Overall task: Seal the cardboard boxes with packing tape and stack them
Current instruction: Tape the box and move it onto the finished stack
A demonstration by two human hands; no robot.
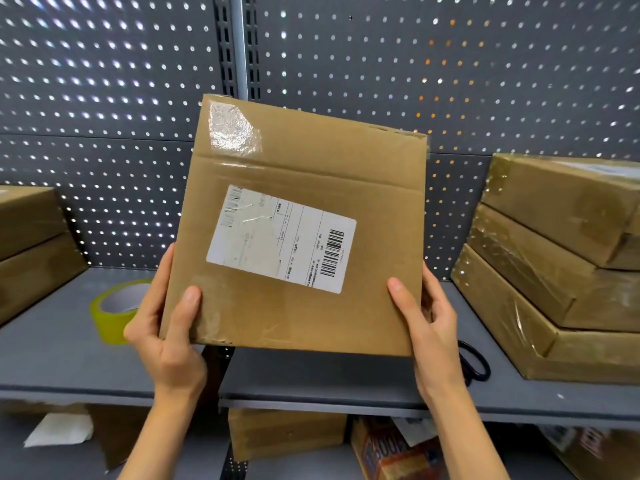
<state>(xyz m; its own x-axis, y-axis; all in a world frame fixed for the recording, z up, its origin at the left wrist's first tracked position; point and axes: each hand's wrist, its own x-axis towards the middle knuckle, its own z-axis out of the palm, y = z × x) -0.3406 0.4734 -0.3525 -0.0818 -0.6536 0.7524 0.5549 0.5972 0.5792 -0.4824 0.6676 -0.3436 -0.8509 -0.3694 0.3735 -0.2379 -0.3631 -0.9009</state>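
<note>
box (pixel 298 306) with barcode label (pixel 281 239), both hands (pixel 166 336) gripping

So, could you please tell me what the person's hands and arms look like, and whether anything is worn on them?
Both are bare. The left hand and right hand wear no gloves, and no rings show on the visible fingers. Both forearms are uncovered down to the bottom edge of the picture, with no sleeve, watch or bracelet in sight. The nails look short and unpainted.

A grey shelf (pixel 311 379) carries a roll of yellowish tape (pixel 114 311) on the left, beside two stacked boxes (pixel 31 251). On the right sit black scissors (pixel 476 365) and three taped boxes (pixel 561 271) piled up.
</note>
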